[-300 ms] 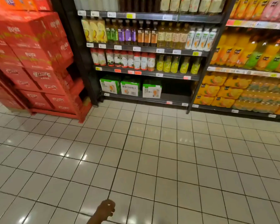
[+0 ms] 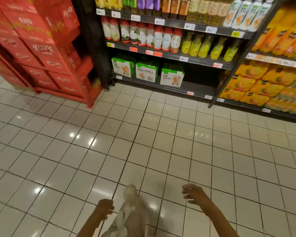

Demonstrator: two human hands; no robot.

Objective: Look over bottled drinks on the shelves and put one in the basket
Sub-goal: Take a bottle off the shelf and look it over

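Low in the view, both bare hands hang over the tiled floor (image 2: 161,134), well apart from the shelves. The left hand (image 2: 104,208) has its fingers curled in; a thin pale line runs past its knuckles, and whether the grip is pinching it cannot be told from this blurred frame. The right hand (image 2: 192,192) is held out with fingers loosely bent and spread, its grip holding nothing. Between the two arms a leg in light trousers ends in a pale shoe (image 2: 130,189) stepping forward on the floor.

Bottled drinks fill the black shelf unit (image 2: 243,47) at the top of the view. On its middle shelf stands a row of red-capped bottles (image 2: 158,37) toward the left end, with yellow-green bottles (image 2: 204,47) just beside them toward the right end. On the shelf above, white bottles with green and orange labels (image 2: 246,14) stand at the right end, and amber tea-coloured bottles (image 2: 203,10) sit next to them. The bottom shelf carries three green-and-white drink cartons (image 2: 147,72) at its left end. To the right, a neighbouring unit holds large orange juice bottles (image 2: 280,35) above shrink-wrapped orange multipacks (image 2: 253,82). At the left, red cola cases (image 2: 41,48) are stacked on a red rack. No basket shows.
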